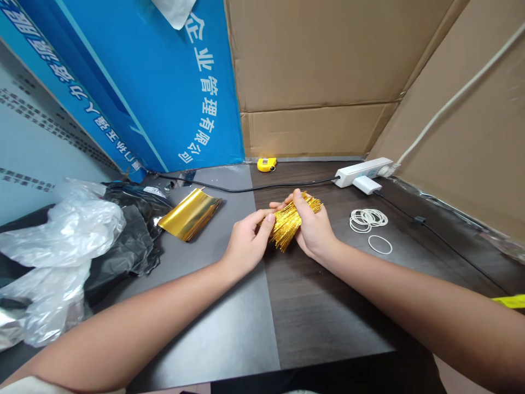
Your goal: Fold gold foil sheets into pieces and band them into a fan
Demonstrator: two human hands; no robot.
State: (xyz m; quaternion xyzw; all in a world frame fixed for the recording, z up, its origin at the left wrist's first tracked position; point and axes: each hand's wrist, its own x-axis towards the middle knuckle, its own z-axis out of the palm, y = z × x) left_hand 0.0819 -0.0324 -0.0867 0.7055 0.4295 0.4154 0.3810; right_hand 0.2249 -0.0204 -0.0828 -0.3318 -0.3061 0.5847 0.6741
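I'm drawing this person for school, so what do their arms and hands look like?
The left arm and right arm are bare, and so are the left hand and right hand. There are no gloves, and no watch, bracelet or ring shows. The nails that show look short. By the bottom corner, a bit of white cloth shows, maybe a sleeve.

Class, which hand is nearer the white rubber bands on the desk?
Right. The right hand is just beside the rubber bands, not touching them; the left hand lies farther away, on the right hand's other side.
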